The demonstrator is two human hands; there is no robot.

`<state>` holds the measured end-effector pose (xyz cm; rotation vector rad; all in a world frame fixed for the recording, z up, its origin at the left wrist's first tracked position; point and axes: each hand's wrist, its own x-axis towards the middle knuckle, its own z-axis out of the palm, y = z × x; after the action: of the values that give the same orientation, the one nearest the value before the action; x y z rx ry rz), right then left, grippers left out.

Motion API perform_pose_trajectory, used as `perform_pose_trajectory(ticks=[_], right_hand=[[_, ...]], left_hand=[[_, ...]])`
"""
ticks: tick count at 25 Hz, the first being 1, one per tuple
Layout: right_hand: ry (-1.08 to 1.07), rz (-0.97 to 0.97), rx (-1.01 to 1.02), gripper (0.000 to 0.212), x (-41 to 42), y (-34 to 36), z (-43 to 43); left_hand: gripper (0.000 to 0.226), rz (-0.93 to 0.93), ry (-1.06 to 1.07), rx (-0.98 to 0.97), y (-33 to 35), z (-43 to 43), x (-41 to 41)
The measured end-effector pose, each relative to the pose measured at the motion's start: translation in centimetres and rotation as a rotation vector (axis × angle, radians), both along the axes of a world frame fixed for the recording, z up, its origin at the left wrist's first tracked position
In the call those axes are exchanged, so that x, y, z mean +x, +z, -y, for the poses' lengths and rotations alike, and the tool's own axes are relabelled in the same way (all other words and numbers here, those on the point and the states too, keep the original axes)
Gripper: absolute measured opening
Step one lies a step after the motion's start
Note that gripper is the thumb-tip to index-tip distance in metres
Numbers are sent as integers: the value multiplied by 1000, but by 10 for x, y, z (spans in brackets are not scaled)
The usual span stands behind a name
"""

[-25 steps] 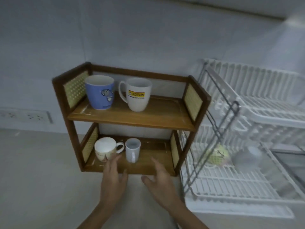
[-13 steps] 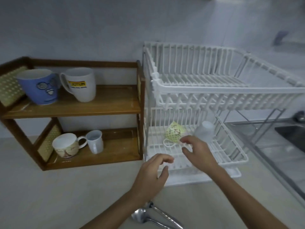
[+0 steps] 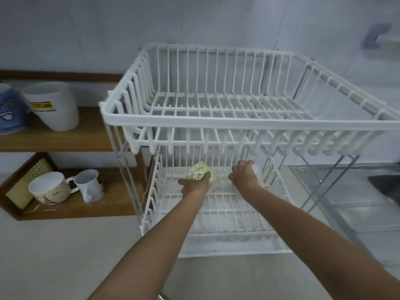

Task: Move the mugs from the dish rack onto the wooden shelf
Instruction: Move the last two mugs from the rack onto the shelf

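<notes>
Now you are reaching into the dish rack (image 3: 218,121) lower tier at 12 o'clock: left hand (image 3: 195,184) gripping the yellow mug (image 3: 200,172), right hand (image 3: 245,175) closing over the white mug (image 3: 257,169).

dim, bluish, even light | soft shadows | overall blur | wide-angle edge bending

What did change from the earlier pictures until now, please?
Both hands went from the wooden shelf into the dish rack's lower tier. The left hand now grips the yellow mug, the right hand the white mug. Four mugs stay on the shelf.
</notes>
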<state>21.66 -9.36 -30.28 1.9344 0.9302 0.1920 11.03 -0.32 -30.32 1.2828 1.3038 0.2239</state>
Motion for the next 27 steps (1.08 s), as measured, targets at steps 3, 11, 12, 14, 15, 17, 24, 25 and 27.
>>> perform_pose_trajectory(ticks=[3, 11, 12, 14, 15, 17, 24, 25, 27], right_hand=[[10, 45, -14, 62, 3, -3, -4], [-255, -269, 553, 85, -1, 28, 49], [-315, -382, 702, 90, -4, 32, 60], [-447, -697, 1131, 97, -15, 41, 79], [-479, -855, 1366, 95, -25, 43, 87], [-474, -1134, 1713, 83, -52, 48, 101], [-110, -1631, 1778, 84, -175, 67, 102], [-60, -1669, 1756, 84, -196, 71, 91], [21, -1739, 1728, 87, -236, 80, 63]], left_hand=[[111, -1, 17, 7, -8, 0, 16], [87, 145, -90, 127, -11, -3, -14], [87, 183, -116, 122, -10, 0, -25], [87, 284, -186, 90, -6, 8, -54], [84, 338, -229, 69, -2, 12, -72], [75, 429, -333, 48, 9, 18, -112], [89, 686, -648, 109, 46, -15, -281], [90, 679, -640, 143, 48, -27, -300], [91, 621, -532, 244, 49, -55, -328]])
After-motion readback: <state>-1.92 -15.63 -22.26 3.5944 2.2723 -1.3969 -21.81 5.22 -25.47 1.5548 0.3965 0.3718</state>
